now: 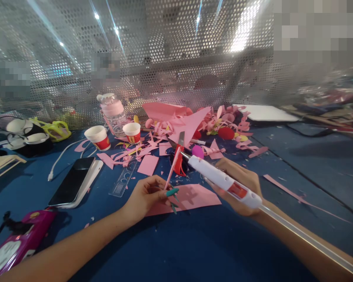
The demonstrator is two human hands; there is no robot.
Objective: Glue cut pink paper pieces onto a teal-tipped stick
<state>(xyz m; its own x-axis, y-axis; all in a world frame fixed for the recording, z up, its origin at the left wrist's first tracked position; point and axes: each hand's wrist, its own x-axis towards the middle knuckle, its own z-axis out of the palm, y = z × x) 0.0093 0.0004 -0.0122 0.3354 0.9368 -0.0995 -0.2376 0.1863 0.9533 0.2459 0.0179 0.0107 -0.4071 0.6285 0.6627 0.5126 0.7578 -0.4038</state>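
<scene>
Low over the blue tabletop (120, 250): a pink paper stick (173, 168) and a white glue gun (213, 171), held in two hands

Nearest, at eight o'clock from the view's centre, lies a purple case (25, 241). At seven, the left hand (148, 196) pinches the stick near its lower end, over a pink sheet (206, 197) at five; at four, the right hand (248, 178) wraps the glue gun, nozzle close by the stick's upper end, contact unclear. Farther out come a phone (72, 180) between eight and nine, two paper cups (96, 133) at nine, pink scraps (191, 127) at one and a perforated panel (176, 43) at twelve.
</scene>
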